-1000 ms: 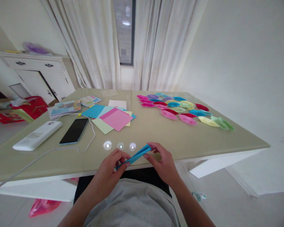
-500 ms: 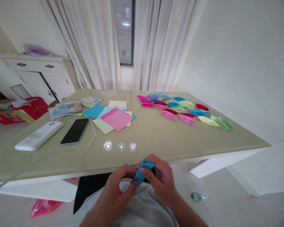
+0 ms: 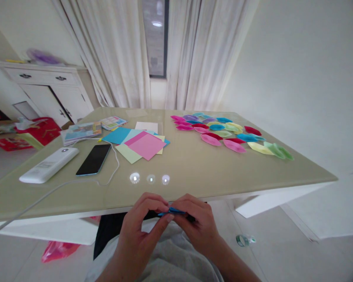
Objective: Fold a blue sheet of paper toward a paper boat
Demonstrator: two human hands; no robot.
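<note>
Paper (image 3: 174, 210), bright blue, folded small, is in both hands, just off near edge of the glossy beige tabletop (image 3: 217, 172), above the lap. Seen nearly edge-on, so fold detail n/a from this angle.

L hand (image 3: 137, 225): closed on the paper's L end, thumb on near side, fingers curled behind. R hand (image 3: 198, 219): gripping same pc at its R end, fingers over the top, thumb underneath/hidden in part. Thumb tips close together approx mid-paper; can't tell if they touch.

Rest of tbl: R half, far side = loose cluster of leaf-shaped folded papers (image 3: 234, 146) in pink, red, blue, purple, yellow, green; some overlap. Ctr-L = fanned pile of flat square sheets (image 3: 145, 145), pink on top, lt green, lt blue + blue under it. White rectangular sheet (image 3: 147, 126) just behind pile. Printed colour booklets (image 3: 85, 131) to its L.

Near L: black-screen smartphone (image 3: 93, 159) lying flat, white oblong device w/ rounded ends (image 3: 49, 166) beside it, thin white cable (image 3: 61, 185) looping round phone & off L edge.

Floor: clear plastic bottle w/ green label (image 3: 244, 240) on R, crumpled pink plastic bag (image 3: 59, 250) on L. Bkgd: cream curtains (image 3: 114, 51), white cabinet (image 3: 73, 92) far L.
</note>
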